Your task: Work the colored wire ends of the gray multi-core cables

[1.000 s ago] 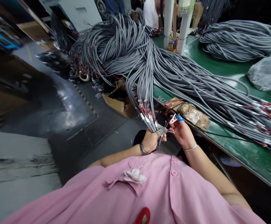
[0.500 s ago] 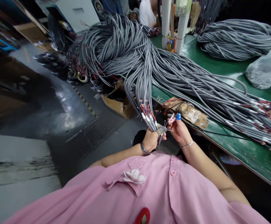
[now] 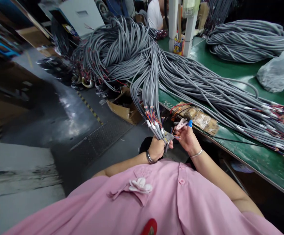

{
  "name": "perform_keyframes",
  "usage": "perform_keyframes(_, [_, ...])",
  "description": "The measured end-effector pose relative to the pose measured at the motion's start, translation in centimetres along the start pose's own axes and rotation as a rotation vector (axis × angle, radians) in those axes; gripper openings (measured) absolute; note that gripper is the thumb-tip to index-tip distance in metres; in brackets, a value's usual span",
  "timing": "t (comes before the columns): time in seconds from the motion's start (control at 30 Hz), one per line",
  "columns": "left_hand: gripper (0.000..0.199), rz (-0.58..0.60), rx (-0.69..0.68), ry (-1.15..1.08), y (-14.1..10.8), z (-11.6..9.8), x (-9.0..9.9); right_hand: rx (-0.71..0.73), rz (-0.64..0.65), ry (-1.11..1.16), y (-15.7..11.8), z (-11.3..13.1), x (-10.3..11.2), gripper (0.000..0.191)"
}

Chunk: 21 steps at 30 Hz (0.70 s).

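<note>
Grey sheathed cables (image 3: 158, 133), below frame centre, gripped by closed left hand (image 3: 156, 148); right hand (image 3: 187, 138), half curled, pinching pale-pink clip (image 3: 181, 124).

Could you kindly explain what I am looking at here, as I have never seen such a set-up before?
There is no machine here: the work is done by a person's two bare hands. The camera sits on that person's head, looking forward and down, so the pink shirt at the bottom is the wearer's own. The left hand grips a bundle of gray cables, with colored wires showing at the ends. The right hand, close beside it, holds a small pale pink clip. On the green bench lie many more gray cables, a separate cable coil, a plastic bag and a brown block.
</note>
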<state>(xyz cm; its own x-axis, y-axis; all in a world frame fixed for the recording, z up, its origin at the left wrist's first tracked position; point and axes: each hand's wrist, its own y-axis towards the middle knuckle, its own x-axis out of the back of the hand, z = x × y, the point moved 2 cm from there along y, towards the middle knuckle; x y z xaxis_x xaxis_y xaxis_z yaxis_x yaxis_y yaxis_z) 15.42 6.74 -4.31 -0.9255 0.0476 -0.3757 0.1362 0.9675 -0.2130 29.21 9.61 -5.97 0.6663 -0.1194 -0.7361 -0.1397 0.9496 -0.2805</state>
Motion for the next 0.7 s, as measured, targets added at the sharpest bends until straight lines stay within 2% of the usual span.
perform_keyframes(0.17, [0.03,0.028,0.021,0.009,-0.5,-0.3,0.6,-0.075,0.065,-0.04,-0.4,0.5,1.0,0.059])
perform_keyframes(0.4, [0.032,0.005,0.005,-0.021,-0.1,-1.0,-0.4,0.03,0.016,-0.153,-0.5,1.7,0.5,0.029])
perform_keyframes(0.53, [0.031,0.009,-0.021,-0.046,0.3,-1.2,-1.2,0.01,0.01,-0.12,-0.3,1.5,0.5,0.032])
perform_keyframes(0.7, [0.03,-0.013,-0.019,-0.025,0.6,-0.8,-1.1,0.014,-0.014,-0.03,0.3,1.0,0.5,0.032])
